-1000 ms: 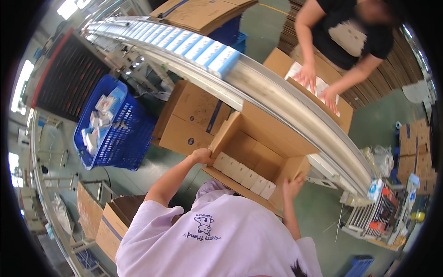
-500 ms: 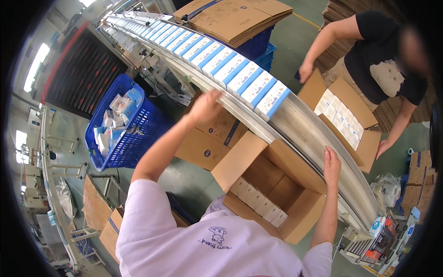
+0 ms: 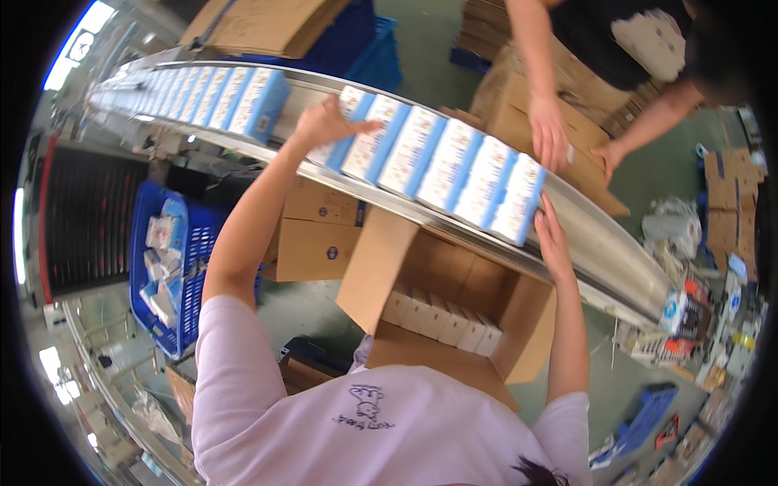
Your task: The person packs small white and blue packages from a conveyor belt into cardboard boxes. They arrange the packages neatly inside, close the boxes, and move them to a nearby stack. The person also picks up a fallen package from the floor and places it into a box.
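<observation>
Several white-and-blue packs (image 3: 452, 168) stand side by side on the curved conveyor in front of me, between my two hands. My left hand (image 3: 328, 130) is at the row's left end, thumb and fingers spread, partly over the end pack. At the right end, my right hand (image 3: 553, 239) has its fingers stretched along the side of the last pack. Just below the conveyor, an open cardboard box (image 3: 377, 271) holds a row of white packs (image 3: 442, 317) along its near side.
More packs (image 3: 215, 97) line the conveyor (image 3: 620, 263) further left. Across it, a co-worker's hands (image 3: 549, 138) are on a cardboard box (image 3: 579, 154). A blue basket (image 3: 194, 267) with loose packs stands at left. Flattened cardboard (image 3: 259, 28) lies stacked at the back.
Both hands have reached onto the conveyor, at the ends of a group of packs. A gap now separates this group from those further left. The co-worker's box now has its flaps folded over.
</observation>
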Motion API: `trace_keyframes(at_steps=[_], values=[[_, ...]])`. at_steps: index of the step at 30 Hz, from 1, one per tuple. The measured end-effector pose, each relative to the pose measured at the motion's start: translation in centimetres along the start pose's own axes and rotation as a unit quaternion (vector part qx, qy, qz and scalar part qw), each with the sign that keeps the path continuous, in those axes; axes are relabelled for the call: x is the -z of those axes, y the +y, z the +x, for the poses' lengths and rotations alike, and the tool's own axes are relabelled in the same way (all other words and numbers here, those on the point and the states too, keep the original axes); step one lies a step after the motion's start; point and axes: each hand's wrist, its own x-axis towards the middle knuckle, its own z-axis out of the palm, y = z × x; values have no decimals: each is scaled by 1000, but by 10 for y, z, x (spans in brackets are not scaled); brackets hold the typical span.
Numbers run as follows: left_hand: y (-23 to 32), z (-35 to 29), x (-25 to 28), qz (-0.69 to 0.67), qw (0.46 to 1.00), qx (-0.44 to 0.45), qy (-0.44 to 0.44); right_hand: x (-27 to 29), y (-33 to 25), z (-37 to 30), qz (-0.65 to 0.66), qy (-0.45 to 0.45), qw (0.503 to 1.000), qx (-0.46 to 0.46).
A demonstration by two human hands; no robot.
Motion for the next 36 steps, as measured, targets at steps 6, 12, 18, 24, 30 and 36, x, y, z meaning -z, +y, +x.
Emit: trace_keyframes(at_steps=[6,12,18,24,30,36], values=[[102,-43,-56,-185,982,-44,-15,26,4,4,-41,176,977,-112],[128,-85,-26,-412,904,-109,7,51,-37,-36,104,258,960,-26],[126,-236,-37,-544,821,-152,83,43,-54,-190,25,355,933,42],[110,-248,-188,-146,975,29,-166,-31,59,-220,-29,59,963,-261],[105,-222,-268,77,949,-41,-302,-63,106,-167,-364,-252,835,-327],[121,-226,-240,155,883,-285,-338,-64,90,-153,-372,-378,806,-261]])
